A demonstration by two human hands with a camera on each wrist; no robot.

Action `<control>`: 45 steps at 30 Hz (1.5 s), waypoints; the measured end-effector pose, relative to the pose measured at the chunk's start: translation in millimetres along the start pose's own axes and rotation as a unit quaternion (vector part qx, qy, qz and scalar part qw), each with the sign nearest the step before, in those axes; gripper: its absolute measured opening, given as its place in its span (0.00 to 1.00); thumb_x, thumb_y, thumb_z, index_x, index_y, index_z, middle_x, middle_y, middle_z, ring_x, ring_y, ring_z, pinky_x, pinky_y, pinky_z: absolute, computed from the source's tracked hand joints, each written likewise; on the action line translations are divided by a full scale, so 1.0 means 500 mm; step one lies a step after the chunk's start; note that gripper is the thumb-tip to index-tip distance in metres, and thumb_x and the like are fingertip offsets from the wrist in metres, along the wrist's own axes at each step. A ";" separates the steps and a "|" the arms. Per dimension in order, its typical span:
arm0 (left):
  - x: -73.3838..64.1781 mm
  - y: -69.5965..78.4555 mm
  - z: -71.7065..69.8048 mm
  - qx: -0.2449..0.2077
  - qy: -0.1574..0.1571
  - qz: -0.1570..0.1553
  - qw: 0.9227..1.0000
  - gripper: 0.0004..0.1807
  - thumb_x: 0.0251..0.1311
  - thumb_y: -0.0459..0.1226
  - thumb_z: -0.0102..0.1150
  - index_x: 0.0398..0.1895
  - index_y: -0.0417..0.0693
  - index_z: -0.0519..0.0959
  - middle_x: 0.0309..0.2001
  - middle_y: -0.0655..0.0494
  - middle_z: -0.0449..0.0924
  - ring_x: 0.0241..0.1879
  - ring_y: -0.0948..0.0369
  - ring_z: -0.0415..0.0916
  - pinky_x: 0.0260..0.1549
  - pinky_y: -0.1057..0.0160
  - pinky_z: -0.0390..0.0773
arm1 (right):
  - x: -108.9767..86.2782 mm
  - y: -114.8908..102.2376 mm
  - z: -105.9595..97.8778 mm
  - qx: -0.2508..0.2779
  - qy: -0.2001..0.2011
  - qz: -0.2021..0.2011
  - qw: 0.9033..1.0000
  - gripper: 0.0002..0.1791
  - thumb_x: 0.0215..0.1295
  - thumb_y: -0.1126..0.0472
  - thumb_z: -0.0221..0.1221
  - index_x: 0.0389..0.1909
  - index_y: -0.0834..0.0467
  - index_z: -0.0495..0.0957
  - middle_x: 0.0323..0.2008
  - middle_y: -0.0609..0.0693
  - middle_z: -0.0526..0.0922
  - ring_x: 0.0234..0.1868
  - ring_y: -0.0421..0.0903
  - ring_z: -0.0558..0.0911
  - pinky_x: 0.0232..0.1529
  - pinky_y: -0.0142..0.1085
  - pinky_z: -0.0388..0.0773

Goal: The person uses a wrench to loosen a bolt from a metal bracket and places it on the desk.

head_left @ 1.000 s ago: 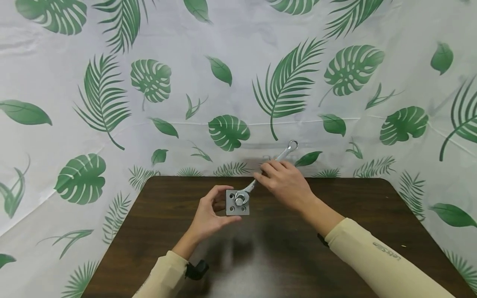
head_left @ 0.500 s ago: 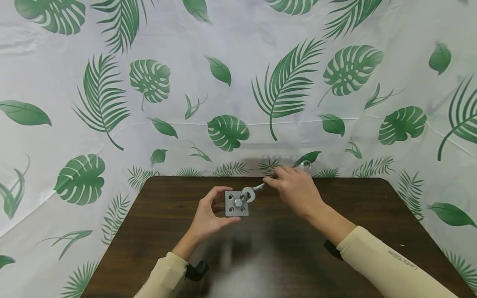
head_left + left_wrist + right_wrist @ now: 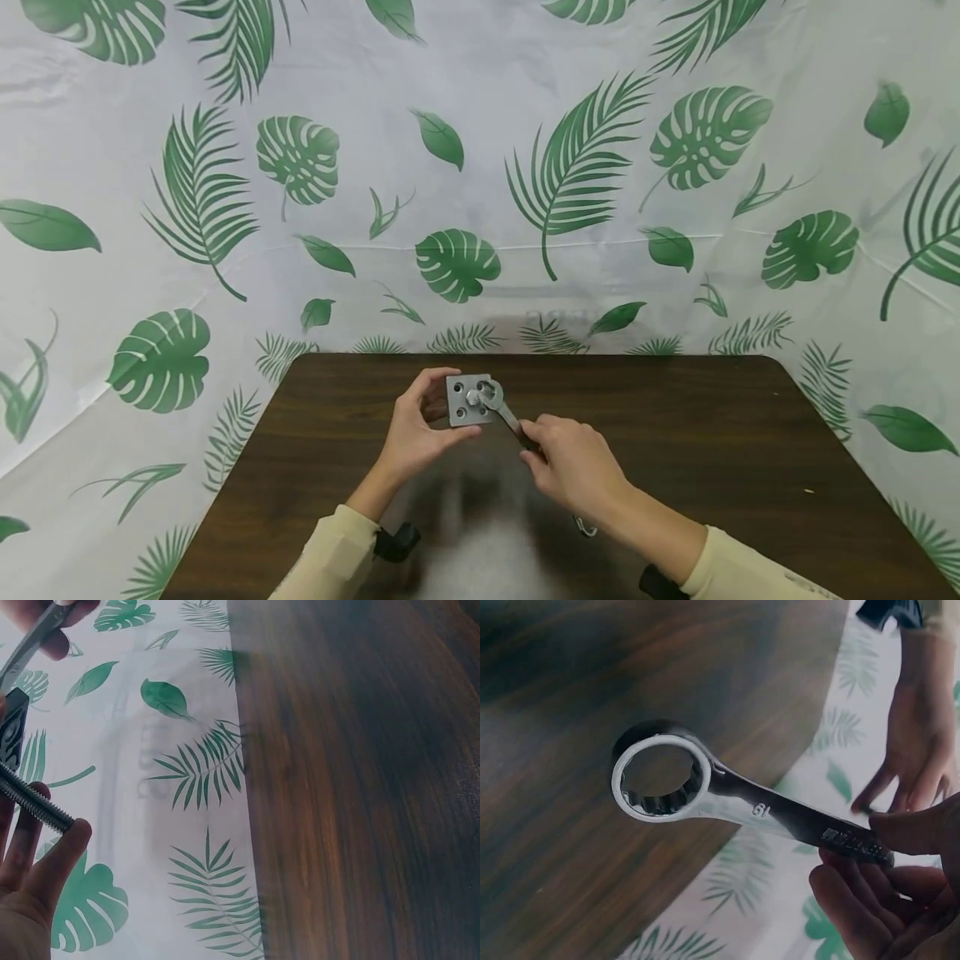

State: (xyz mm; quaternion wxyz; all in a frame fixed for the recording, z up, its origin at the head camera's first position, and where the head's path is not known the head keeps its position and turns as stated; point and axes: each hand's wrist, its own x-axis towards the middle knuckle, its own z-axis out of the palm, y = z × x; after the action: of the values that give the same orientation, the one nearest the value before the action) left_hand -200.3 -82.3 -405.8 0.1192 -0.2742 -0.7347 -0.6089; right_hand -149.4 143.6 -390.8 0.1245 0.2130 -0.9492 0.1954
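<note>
A square grey metal plate (image 3: 453, 402) with holes near its corners is tilted slightly in the head view. My left hand (image 3: 408, 437) grips it by its edges, thumb below and fingers above. A bolt head (image 3: 472, 398) stands out from the plate's middle; its threaded shank (image 3: 37, 804) shows behind in the left wrist view. My right hand (image 3: 581, 467) holds a combination wrench (image 3: 507, 417) around its shaft. The wrench's open end lies against the bolt head's right side; whether it is seated cannot be told. Its ring end (image 3: 618, 787) points away from the plate.
Beneath both hands is a dark brown wooden table (image 3: 337, 417). Behind it hangs a white leaf-print cloth (image 3: 360, 283). Black wrist devices (image 3: 397, 543) sit at both sleeves. A small pale speck (image 3: 808, 491) lies on the table at the right.
My right hand has swung the wrench shaft from upper right down to lower right. Its open end came off the bolt head, then back against it. The plate has tilted and shifted slightly up-left.
</note>
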 end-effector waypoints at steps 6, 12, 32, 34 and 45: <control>0.001 0.005 0.000 0.002 0.007 0.003 1.000 0.39 0.37 0.23 0.78 0.57 0.40 0.73 0.43 0.46 0.81 0.40 0.56 0.81 0.38 0.53 0.83 | -0.005 -0.031 0.007 0.015 0.003 0.001 1.000 0.12 0.52 0.62 0.72 0.39 0.53 0.85 0.22 0.36 0.73 0.20 0.31 0.71 0.20 0.29 0.69; -0.002 -0.001 0.000 0.005 0.018 0.004 1.000 0.39 0.36 0.22 0.78 0.57 0.38 0.72 0.45 0.43 0.81 0.42 0.54 0.81 0.38 0.52 0.83 | -0.002 -0.047 0.013 -0.018 0.014 -0.006 1.000 0.09 0.51 0.59 0.71 0.32 0.51 0.82 0.19 0.37 0.71 0.18 0.36 0.70 0.17 0.33 0.66; -0.010 -0.068 0.007 0.013 0.040 0.001 0.999 0.42 0.35 0.27 0.81 0.58 0.55 0.73 0.45 0.56 0.83 0.44 0.57 0.82 0.39 0.58 0.83 | 0.015 -0.070 0.013 0.049 -0.025 0.044 0.997 0.13 0.52 0.60 0.67 0.16 0.46 0.73 0.09 0.35 0.63 0.14 0.35 0.65 0.13 0.33 0.61; -0.011 -0.069 0.007 0.012 0.042 0.001 0.999 0.42 0.35 0.27 0.81 0.58 0.55 0.73 0.45 0.56 0.83 0.44 0.57 0.82 0.39 0.58 0.83 | 0.014 -0.072 0.013 0.055 -0.027 0.052 0.997 0.14 0.52 0.59 0.66 0.15 0.45 0.72 0.09 0.35 0.63 0.14 0.35 0.64 0.13 0.34 0.60; -0.006 -0.062 0.010 0.006 0.047 0.007 0.999 0.40 0.37 0.30 0.81 0.58 0.50 0.73 0.46 0.51 0.83 0.45 0.55 0.82 0.41 0.56 0.83 | 0.019 -0.077 0.006 0.052 -0.031 0.062 0.996 0.15 0.52 0.60 0.64 0.12 0.46 0.71 0.08 0.35 0.63 0.13 0.35 0.64 0.13 0.33 0.61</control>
State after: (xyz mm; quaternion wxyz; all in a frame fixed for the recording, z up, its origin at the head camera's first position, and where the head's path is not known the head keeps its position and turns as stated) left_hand -214.0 -81.8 -434.5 0.1592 -0.2495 -0.7303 -0.6156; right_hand -141.1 107.0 -378.1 0.0716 0.1654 -0.9526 0.2452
